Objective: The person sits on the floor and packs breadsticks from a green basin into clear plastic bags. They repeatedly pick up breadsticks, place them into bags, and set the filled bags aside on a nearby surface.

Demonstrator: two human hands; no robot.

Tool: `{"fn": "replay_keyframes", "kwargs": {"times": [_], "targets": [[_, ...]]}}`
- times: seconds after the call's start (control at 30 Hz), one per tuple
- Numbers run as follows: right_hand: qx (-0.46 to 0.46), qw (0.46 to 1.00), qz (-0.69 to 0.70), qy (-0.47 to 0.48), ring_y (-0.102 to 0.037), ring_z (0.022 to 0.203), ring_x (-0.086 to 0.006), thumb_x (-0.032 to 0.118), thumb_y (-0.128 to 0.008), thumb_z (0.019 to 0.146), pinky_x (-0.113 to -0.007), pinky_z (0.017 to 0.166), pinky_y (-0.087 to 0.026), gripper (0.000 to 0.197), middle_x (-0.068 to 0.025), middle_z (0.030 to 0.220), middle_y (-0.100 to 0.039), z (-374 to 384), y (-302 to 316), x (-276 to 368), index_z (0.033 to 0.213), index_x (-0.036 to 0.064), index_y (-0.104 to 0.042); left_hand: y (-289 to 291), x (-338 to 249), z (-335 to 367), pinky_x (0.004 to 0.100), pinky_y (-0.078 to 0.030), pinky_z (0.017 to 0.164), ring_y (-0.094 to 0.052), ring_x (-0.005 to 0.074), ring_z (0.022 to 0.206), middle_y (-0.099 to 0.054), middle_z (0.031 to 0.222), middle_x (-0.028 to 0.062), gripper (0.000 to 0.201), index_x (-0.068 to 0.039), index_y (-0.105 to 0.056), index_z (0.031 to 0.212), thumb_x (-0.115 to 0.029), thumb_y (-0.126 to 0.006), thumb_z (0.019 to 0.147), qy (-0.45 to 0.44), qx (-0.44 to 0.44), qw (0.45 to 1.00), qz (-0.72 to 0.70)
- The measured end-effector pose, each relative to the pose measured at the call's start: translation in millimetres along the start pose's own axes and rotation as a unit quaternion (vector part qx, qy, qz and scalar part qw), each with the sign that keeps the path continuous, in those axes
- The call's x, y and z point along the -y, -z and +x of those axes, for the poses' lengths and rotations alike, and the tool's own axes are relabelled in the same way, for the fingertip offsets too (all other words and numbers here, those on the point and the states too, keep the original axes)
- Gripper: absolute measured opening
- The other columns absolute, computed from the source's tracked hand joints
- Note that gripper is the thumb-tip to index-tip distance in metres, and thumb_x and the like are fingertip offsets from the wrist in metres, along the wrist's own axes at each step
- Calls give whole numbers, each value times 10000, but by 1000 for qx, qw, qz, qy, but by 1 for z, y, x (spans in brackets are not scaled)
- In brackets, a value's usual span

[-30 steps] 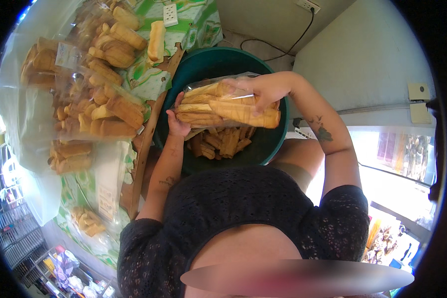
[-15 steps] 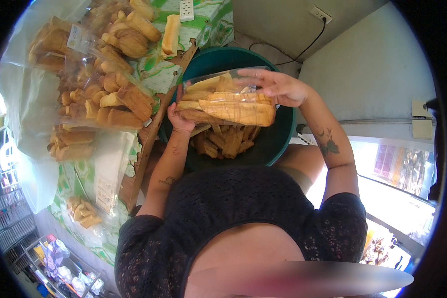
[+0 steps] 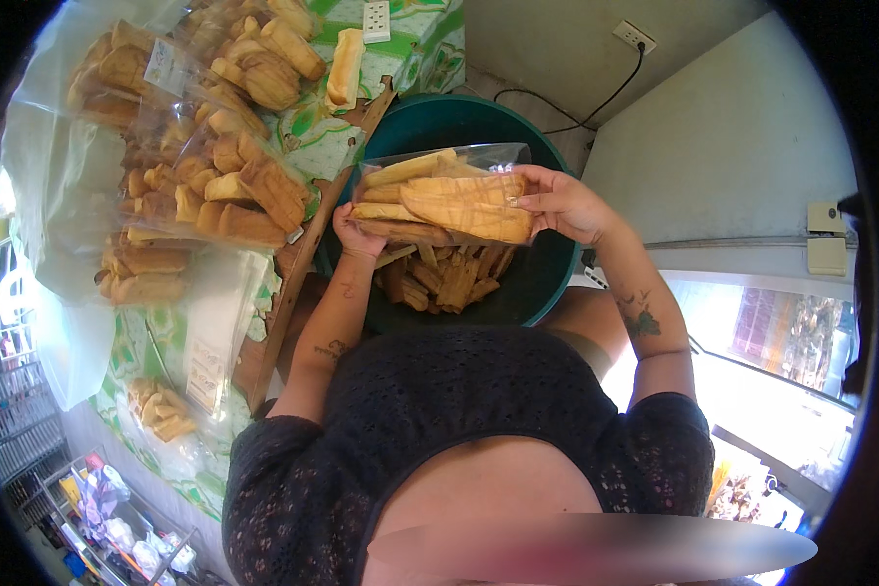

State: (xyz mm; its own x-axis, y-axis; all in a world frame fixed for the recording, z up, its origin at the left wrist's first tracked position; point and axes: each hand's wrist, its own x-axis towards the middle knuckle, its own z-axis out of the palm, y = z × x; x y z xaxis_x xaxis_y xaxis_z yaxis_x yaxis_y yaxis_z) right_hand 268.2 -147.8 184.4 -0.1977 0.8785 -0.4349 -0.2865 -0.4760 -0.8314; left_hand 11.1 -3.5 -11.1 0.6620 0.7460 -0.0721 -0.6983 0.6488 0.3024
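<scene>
While our left hand (image 3: 354, 232) and right hand (image 3: 557, 200) pinch the clear bread bag (image 3: 444, 195) by its 2 ends above the green tub (image 3: 547, 283), we should keep it level.

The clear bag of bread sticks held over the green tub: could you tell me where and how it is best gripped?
Grip the clear bag at its two short ends, one from each side. It lies level and long, loosely filled, above the green tub, so end support likely stops sagging. The left hand cups the left end and the right hand pinches the right end.
</scene>
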Motion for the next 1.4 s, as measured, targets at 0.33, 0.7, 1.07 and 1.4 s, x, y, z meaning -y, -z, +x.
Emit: {"fn": "replay_keyframes", "kwargs": {"times": [0.33, 0.7, 1.07, 1.4], "targets": [[-42, 992, -88, 79, -545, 1038, -182, 109, -612, 794, -304, 913, -424, 458, -81, 1130, -568, 15, -9, -18, 1225, 23, -485, -16, 5, -2, 424, -267, 1058, -349, 296, 1271, -324, 1406, 109, 767, -69, -296, 1377, -327, -578, 712, 40, 62, 997, 12], [55, 828, -535, 159, -565, 936, -294, 131, -614, 750, -391, 781, -448, 519, -121, 952, -614, 20, -34, 2, 1246, 80, -470, -21, 14, 17, 457, -338, 1004, -353, 302, 1270, -328, 1402, 94, 883, -110, -189, 1404, -704, -388, 781, 371, 69, 911, 168], [-197, 648, -711, 192, -522, 989, -321, 27, -688, 634, -403, 879, -401, 565, -116, 1021, -564, 11, 4, -19, 1162, 93, -497, 12, 44, -3, 401, -344, 991, -457, 250, 1172, -497, 1268, 69, 545, -71, -424, 1266, -454, -481, 884, 171, -78, 979, 79], [-162, 802, -526, 232, -597, 840, -249, 121, -604, 778, -348, 692, -480, 238, -83, 907, -620, 7, 25, -14, 991, 76, -509, -2, 29, -2, 450, -233, 1047, -359, 265, 1249, -424, 1330, 71, 646, -79, -375, 1310, -561, -379, 880, 67, -86, 990, 87]]}}
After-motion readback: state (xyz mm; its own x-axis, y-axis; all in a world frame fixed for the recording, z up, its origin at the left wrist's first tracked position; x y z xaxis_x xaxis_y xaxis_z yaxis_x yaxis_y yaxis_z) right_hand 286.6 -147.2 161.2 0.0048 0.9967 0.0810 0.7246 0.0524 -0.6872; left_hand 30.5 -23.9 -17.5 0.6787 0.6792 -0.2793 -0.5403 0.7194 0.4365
